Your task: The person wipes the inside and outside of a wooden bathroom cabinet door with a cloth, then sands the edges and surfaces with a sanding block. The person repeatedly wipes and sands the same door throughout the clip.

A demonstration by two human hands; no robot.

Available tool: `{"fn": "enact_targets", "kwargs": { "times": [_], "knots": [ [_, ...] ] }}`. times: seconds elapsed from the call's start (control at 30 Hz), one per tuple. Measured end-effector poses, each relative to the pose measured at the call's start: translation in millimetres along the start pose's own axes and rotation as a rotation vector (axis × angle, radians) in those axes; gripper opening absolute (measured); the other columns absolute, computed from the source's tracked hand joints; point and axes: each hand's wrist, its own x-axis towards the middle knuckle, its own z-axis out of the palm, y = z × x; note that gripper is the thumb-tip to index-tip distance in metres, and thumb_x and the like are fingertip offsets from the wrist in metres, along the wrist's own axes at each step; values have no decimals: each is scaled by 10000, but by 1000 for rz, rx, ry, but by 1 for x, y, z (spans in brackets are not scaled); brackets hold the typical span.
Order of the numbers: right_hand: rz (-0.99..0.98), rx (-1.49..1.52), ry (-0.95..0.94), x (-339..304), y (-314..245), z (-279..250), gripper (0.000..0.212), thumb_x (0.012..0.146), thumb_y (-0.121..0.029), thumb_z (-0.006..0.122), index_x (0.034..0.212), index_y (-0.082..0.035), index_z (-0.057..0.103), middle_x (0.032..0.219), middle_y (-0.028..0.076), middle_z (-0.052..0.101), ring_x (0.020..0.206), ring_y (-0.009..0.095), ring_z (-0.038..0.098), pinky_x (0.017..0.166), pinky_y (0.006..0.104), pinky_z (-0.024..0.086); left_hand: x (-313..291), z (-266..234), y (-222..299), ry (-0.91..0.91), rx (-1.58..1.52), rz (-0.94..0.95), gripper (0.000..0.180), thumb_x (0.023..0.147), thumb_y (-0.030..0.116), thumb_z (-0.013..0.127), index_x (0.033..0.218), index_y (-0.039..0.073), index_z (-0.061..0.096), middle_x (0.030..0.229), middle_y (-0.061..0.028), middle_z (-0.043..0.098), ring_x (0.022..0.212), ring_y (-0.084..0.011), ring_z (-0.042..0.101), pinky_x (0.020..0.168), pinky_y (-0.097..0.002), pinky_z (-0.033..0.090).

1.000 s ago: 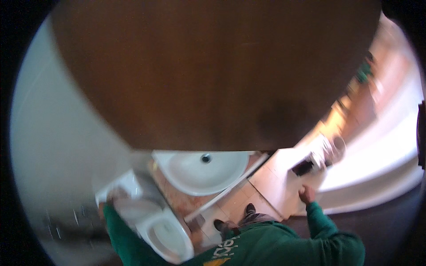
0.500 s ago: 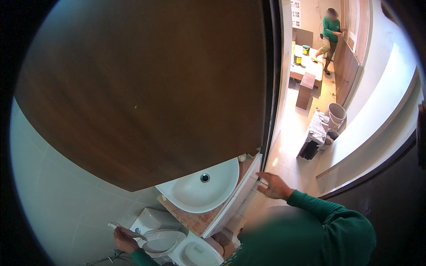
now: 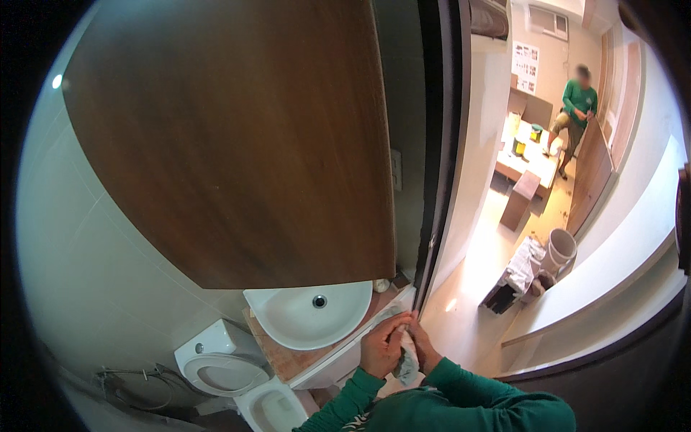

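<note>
My left hand [image 3: 380, 348] and my right hand [image 3: 425, 347] meet in front of the counter's front edge, near the door frame. Between them is a crumpled whitish cloth [image 3: 407, 362], its lower end hanging below the palms. Fingers of both hands are bent around the cloth and touch at the top. Just left of the hands lies the white washbasin [image 3: 309, 333], set in a brown countertop [image 3: 284, 360]. Above the basin a large dark brown wooden panel [image 3: 230, 158] fills much of the view.
A white toilet [image 3: 219, 371] stands at lower left, beside loose hoses [image 3: 147, 378]. The dark door frame [image 3: 439, 144] rises on the right. Beyond it are a cloth-covered box [image 3: 520, 270], a bucket [image 3: 560, 248], a low table [image 3: 536, 155] with tins, and a person [image 3: 579, 101] in green.
My left hand, holding something whitish, has come from near the toilet to the right. My right hand, fingers apart before, has closed with it on the cloth. The view has shifted.
</note>
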Motion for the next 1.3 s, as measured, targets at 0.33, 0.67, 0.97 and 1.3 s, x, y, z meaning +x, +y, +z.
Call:
{"fn": "enact_targets", "kwargs": {
  "times": [0.33, 0.67, 0.97, 1.3],
  "knots": [
    [-1142, 61, -366, -37, -153, 86, 620, 1074, -499, 379, 1504, -52, 382, 1424, 213, 521, 1249, 296, 565, 1056, 487, 470, 21, -80, -47, 478, -1067, -713, 906, 824, 794, 617, 1352, 71, 478, 1323, -73, 575, 1244, -244, 526, 1075, -572, 392],
    [-1840, -935, 383, 46, -96, 178, 881, 958, -514, 645, 1517, 65, 289, 1364, 309, 517, 1250, 414, 566, 1048, 458, 467, 83, -93, -16, 268, -1310, -373, 782, 859, 718, 643, 1426, 200, 499, 1442, -8, 520, 1301, -235, 488, 1122, -599, 351],
    [-1844, -958, 363, 32, -111, 184, 573, 1037, -417, 541, 1395, 21, 447, 1130, 248, 649, 976, 375, 697, 825, 433, 558, 86, -72, -22, 158, -1215, -381, 877, 859, 799, 525, 1479, 187, 422, 1500, 0, 473, 1352, -209, 453, 1046, -533, 451],
    [-3059, -1454, 1531, -82, -397, 513, 276, 858, -135, 622, 1073, -9, 740, 1064, 195, 707, 839, 320, 722, 756, 407, 585, 82, -76, -17, 250, -1252, -370, 852, 868, 743, 566, 1476, 165, 420, 1478, -17, 485, 1338, -210, 479, 1045, -542, 487]
  ]
}}
